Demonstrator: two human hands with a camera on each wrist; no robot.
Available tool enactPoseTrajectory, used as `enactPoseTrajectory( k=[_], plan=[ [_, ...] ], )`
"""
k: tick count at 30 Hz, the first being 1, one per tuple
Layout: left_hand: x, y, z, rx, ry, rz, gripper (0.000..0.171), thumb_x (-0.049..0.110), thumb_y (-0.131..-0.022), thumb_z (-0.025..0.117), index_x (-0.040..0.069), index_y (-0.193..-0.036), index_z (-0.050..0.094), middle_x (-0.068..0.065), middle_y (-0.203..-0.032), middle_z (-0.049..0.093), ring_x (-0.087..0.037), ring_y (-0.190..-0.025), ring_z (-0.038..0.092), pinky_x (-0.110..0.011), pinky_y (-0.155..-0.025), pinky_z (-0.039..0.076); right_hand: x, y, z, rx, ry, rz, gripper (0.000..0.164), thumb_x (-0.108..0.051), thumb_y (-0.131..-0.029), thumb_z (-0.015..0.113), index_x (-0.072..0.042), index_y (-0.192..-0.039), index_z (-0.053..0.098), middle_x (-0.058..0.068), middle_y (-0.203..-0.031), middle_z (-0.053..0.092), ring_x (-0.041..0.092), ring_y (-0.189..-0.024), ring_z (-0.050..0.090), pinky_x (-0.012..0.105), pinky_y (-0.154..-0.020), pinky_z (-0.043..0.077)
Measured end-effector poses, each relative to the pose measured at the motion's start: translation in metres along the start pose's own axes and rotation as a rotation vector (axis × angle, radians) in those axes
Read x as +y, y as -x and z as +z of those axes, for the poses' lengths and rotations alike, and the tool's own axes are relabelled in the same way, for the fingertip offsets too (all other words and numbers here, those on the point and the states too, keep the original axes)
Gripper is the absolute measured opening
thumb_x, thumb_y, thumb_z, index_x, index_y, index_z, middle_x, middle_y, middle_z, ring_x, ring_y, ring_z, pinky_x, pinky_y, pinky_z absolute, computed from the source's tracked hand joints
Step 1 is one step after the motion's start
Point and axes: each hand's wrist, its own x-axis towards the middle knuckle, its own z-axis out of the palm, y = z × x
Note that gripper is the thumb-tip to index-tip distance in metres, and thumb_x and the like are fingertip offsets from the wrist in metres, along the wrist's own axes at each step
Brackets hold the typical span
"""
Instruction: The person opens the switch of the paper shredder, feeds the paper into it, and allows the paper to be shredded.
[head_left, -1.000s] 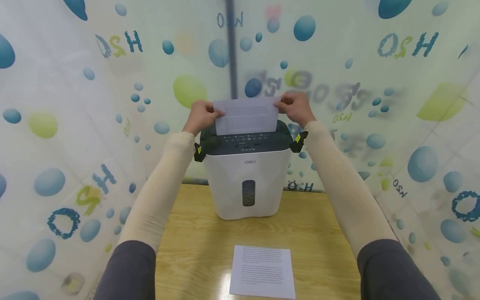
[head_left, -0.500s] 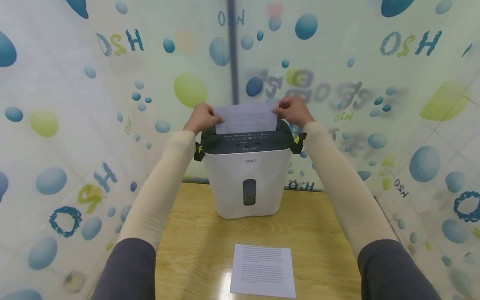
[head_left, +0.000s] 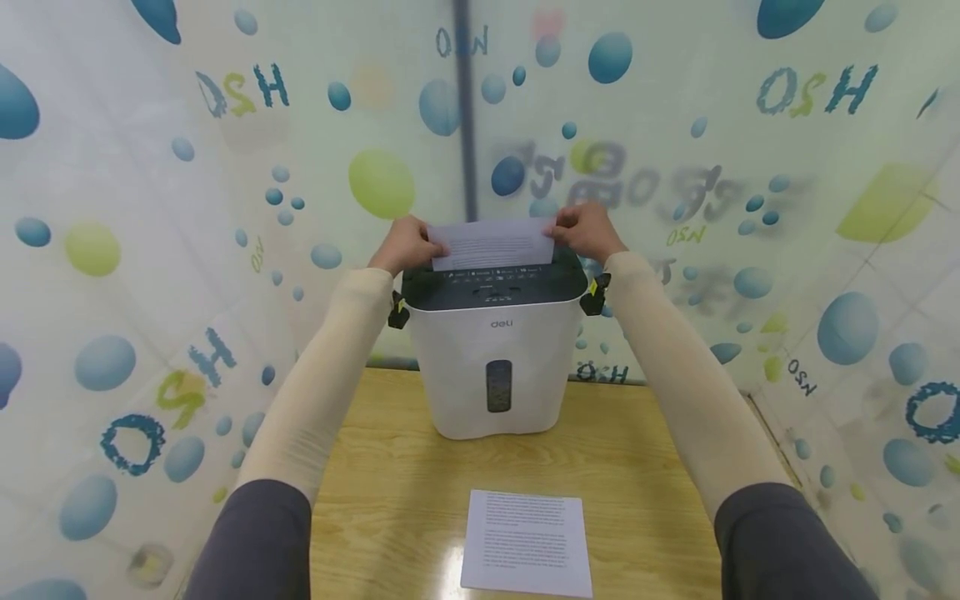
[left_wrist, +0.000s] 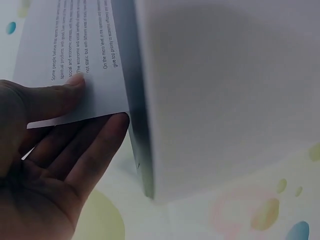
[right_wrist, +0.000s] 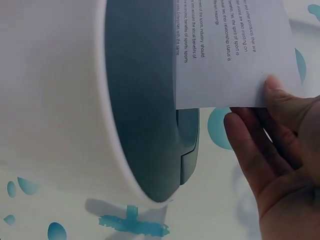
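A printed sheet of paper point(head_left: 491, 243) stands upright in the slot of a paper shredder point(head_left: 495, 358), its lower part hidden inside. My left hand point(head_left: 407, 245) pinches the sheet's left edge, thumb on the printed face and fingers behind. At the opposite edge my right hand point(head_left: 588, 231) pinches it the same way. In the left wrist view the thumb of the left hand point(left_wrist: 55, 150) lies across the text margin. The right wrist view has the right hand point(right_wrist: 280, 150) beside the shredder's dark top point(right_wrist: 140, 100).
On the wooden table point(head_left: 390, 500) in front of the shredder lies another printed sheet or stack of paper point(head_left: 525, 542). Patterned curtains point(head_left: 675, 125) with blue and green dots hang close behind and on both sides.
The sheet has sunk lower into the shredder, so less of it shows above the slot. Both hands have come down with it, still pinching its edges.
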Motion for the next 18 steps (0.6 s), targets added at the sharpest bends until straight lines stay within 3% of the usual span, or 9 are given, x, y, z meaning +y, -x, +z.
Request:
enactPoseTrajectory(
  k=[6,13,18],
  plan=[
    [-0.0017,0.0037,0.0032,-0.003,-0.041,0.028,0.022,0.018,-0.089,0.075,-0.001,-0.1,0.077,-0.007,-0.079,0.068,-0.019,-0.072,0.055,-0.029,-0.064,0.045,0.0021,0.0031,0.0028,-0.04,0.027,0.023,0.026,-0.027,-0.1,0.068,-0.003,-0.108,0.075,0.018,-0.111,0.074,0.03,-0.097,0.066,0.041,-0.085,0.052],
    [0.0001,0.0025,0.0011,-0.02,-0.003,0.021,0.034,0.023,-0.094,0.072,0.005,-0.123,0.073,-0.018,-0.12,0.071,-0.028,-0.102,0.063,-0.041,-0.088,0.053,0.0076,0.0019,0.0026,-0.104,0.072,0.009,0.039,-0.033,-0.098,0.069,-0.006,-0.126,0.071,0.018,-0.123,0.072,0.031,-0.112,0.066,0.048,-0.098,0.053],
    [0.0018,0.0031,-0.0012,-0.054,0.02,0.0,0.045,0.031,-0.094,0.073,0.009,-0.133,0.067,-0.017,-0.132,0.068,-0.032,-0.115,0.065,-0.047,-0.097,0.054,0.002,0.0076,0.0005,-0.144,0.087,0.003,0.04,-0.035,-0.1,0.066,-0.009,-0.13,0.068,0.016,-0.133,0.068,0.032,-0.123,0.062,0.049,-0.104,0.05]
  ],
)
